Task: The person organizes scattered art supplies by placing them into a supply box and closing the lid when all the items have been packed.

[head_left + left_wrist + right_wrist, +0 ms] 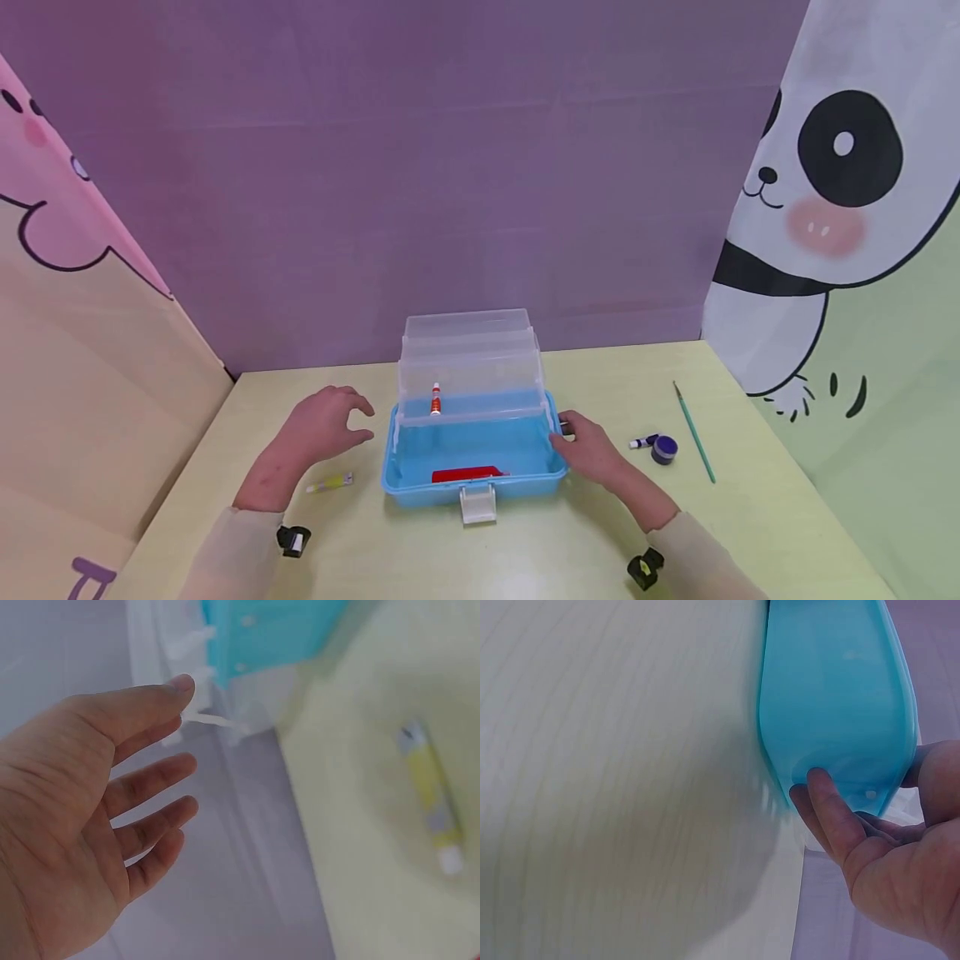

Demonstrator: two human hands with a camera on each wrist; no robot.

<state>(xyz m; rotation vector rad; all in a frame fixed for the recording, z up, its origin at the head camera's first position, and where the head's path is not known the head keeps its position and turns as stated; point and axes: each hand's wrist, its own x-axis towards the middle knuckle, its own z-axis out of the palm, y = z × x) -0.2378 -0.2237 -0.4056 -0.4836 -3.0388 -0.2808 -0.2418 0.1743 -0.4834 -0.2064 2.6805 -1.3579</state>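
Note:
A light blue storage box [420,497] stands on the table with its clear lid [468,358] raised and a white latch [478,505] at its front. My right hand [592,450] holds its right side, thumb over the rim; in the right wrist view the fingers [832,806] lie against the blue outer wall. Inside the box is a red tube [465,474]. A small red tube with a white cap [436,400] shows at the lower part of the clear lid. My left hand [322,425], fingers apart and empty, hovers left of the box, above a yellow paint tube [330,482].
Right of the box lie a small dark blue and white tube [642,442], a round dark blue jar [664,450] and a thin green paintbrush [696,433]. A purple cloth wall [480,208] rises behind the pale wooden table [405,558]; printed side panels flank it.

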